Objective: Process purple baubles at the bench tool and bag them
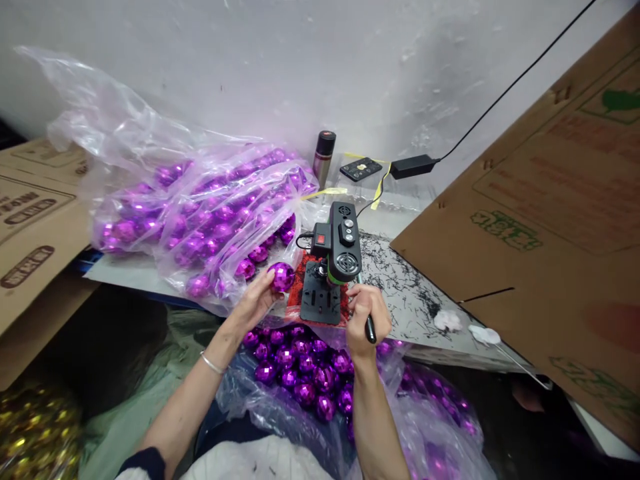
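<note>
Between the fingertips and thumb of my left hand (256,303) is a shiny purple faceted ball (282,277). It is raised just left of a small black machine (345,243) with round vents, knobs and a red switch. My right hand (369,317) is closed around a thin tool with a black handle (370,329), whose rounded end sticks out below the fist; its working end is mostly hidden. This fist is at the right of the machine's black slotted base plate (320,300). More purple balls (305,367) lie in an open plastic bag below the table edge.
A clear bag of purple balls (215,213) covers the table's left side. Behind the machine are a dark spray can (325,160), a phone (361,169) and a power adapter (414,167). Cardboard boxes (530,220) flank the table; black scraps (400,273) litter its right side.
</note>
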Tool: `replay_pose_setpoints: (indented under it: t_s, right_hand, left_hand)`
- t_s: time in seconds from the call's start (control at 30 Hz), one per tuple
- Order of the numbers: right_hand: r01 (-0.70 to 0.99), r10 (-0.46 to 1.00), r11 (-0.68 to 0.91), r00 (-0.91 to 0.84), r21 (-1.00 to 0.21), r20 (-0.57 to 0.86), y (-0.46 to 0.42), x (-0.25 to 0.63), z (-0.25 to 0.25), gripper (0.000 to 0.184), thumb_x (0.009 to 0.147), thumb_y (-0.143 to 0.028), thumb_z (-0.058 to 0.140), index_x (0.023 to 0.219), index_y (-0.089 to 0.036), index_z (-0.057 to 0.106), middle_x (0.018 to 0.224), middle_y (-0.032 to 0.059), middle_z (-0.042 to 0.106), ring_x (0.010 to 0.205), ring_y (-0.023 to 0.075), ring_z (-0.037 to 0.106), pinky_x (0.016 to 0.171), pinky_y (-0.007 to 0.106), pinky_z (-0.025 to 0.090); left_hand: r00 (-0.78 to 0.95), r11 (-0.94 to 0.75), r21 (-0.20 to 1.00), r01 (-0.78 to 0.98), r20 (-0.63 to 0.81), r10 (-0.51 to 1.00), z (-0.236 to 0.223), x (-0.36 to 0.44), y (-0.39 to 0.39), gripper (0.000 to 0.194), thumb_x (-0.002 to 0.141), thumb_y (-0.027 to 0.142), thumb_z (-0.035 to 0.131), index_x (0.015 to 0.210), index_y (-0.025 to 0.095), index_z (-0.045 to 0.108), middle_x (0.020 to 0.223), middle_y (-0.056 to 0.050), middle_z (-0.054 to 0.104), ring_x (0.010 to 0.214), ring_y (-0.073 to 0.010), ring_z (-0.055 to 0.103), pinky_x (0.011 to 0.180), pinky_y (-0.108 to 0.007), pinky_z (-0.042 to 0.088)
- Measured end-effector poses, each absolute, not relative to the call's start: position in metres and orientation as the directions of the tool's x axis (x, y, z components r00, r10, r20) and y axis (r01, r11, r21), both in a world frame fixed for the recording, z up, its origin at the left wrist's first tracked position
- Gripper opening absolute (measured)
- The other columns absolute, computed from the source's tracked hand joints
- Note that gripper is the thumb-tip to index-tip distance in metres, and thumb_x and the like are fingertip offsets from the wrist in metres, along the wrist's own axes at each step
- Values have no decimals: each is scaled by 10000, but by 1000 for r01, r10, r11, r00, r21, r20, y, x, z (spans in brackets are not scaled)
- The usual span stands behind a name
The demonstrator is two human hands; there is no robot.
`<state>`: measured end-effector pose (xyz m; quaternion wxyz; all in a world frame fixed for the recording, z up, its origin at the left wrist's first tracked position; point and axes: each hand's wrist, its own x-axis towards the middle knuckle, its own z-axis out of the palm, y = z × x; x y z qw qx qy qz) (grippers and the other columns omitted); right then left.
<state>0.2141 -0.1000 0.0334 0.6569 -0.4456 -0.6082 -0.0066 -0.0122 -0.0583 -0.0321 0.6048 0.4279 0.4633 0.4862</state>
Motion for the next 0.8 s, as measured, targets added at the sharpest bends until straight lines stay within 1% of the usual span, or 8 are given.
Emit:
replay_pose_setpoints:
  t_s: [0.1, 0.2, 0.27, 0.33, 0.4, 0.47, 0.6, 0.8]
  right_hand:
    - [567, 537, 610, 218, -554, 815, -99, 219, 41, 336, 1101, -282, 512, 775, -232, 579, 778, -7, 710, 698, 134, 679, 652, 294, 496]
    - [566, 530, 627, 193, -535, 825, -97, 224, 43, 318, 1091, -366, 557, 803, -236, 589, 800, 0, 720, 719, 149, 696, 671, 305, 528]
    - [555, 530, 638, 186, -534, 827, -97, 225, 44, 321, 1100, -365, 529, 816, -236, 602, 805, 7, 717, 737, 157, 704, 666, 307, 533]
    - [551, 527, 644, 184, -531, 830, -96, 224, 45, 334, 1110, -307, 480, 808, -235, 605, 794, 8, 708, 750, 156, 708, 656, 300, 523]
    - [561, 523, 640, 183, -525, 833, -95, 223, 46, 338, 1103, -244, 459, 798, -236, 606, 768, 4, 693, 738, 152, 700, 652, 299, 510]
    - [575, 526, 630, 179, -522, 831, -95, 223, 49, 328, 1091, -213, 457, 804, -236, 613, 750, 1, 684, 719, 153, 688, 654, 307, 508]
    - [595, 533, 616, 168, -517, 829, -97, 223, 50, 311, 1083, -198, 451, 823, -235, 617, 748, -1, 680, 696, 150, 677, 642, 307, 507]
    - [599, 548, 616, 140, -511, 824, -102, 224, 49, 289, 1077, -174, 456, 829, -242, 587, 775, 0, 681, 720, 143, 683, 642, 288, 513]
  left_hand:
    - [76, 180, 966, -187, -168, 983, -57, 18, -65, 711, 850, 757, 765, 1250, 173, 700, 1144, -133, 812, 992, -254, 789, 860, -382, 667]
    - [26, 96, 992, -76, -94, 995, -78, 44, -62, 725, 795, 700, 839, 1284, 189, 676, 1161, -119, 819, 1066, -261, 791, 968, -412, 646]
    - [31, 38, 998, 50, -39, 999, -84, 55, -60, 699, 813, 628, 855, 1330, 197, 668, 1181, -110, 820, 1077, -269, 794, 995, -431, 636]
    - [57, -45, 974, 221, 33, 998, -85, 60, -59, 666, 835, 562, 867, 1363, 205, 672, 1203, -108, 818, 1081, -288, 793, 1003, -453, 631]
    - [94, -169, 909, 380, 144, 985, -82, 61, -58, 631, 846, 515, 882, 1364, 214, 683, 1229, -112, 812, 1119, -314, 783, 1020, -477, 623]
    - [142, -296, 826, 480, 260, 955, -80, 61, -56, 599, 864, 490, 880, 1361, 221, 683, 1265, -120, 799, 1172, -333, 766, 1037, -492, 615]
    - [195, -415, 712, 567, 373, 907, -82, 64, -53, 586, 883, 460, 870, 1375, 217, 663, 1289, -134, 775, 1194, -342, 745, 1032, -498, 609]
    - [178, -423, 677, 603, 402, 898, -94, 77, -53, 602, 873, 446, 875, 1386, 207, 667, 1316, -145, 757, 1238, -349, 716, 1075, -504, 563]
